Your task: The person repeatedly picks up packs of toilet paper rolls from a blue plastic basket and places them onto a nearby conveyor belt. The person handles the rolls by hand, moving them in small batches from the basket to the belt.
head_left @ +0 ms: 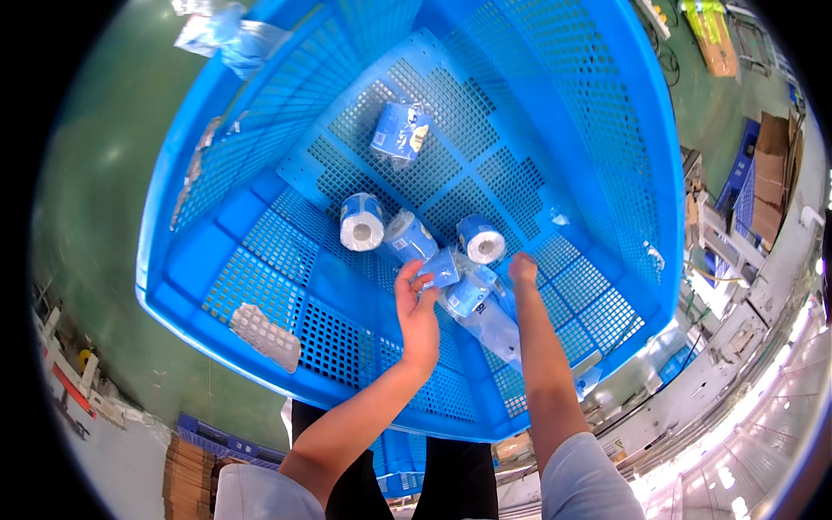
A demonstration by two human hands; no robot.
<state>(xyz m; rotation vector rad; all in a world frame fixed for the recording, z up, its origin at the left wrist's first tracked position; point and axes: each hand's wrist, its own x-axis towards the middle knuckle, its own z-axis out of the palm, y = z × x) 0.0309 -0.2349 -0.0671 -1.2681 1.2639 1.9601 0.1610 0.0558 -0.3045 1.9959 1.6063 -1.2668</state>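
Note:
Both my arms reach into a large blue plastic basket (347,394) with perforated walls. My left hand (418,316) has its fingers apart and slightly curled, beside a small blue wrapped pack (440,269); whether they touch is unclear. My right hand (523,269) is seen end-on, right of a wrapped toilet roll (481,240), with its fingers hidden. Between the hands lie another blue-wrapped roll (468,295) and a crumpled clear plastic bag (494,329). Further left are a toilet roll (361,223) standing end-up and a tilted one (409,238). A blue-wrapped roll (401,130) lies deeper in the basket.
Blue plastic film (232,39) hangs over the basket's upper left rim. The near left wall has a ragged patch (264,336). Green floor (104,217) surrounds the basket on the left. Flattened cardboard (770,173) and a blue crate (737,178) stand at the right.

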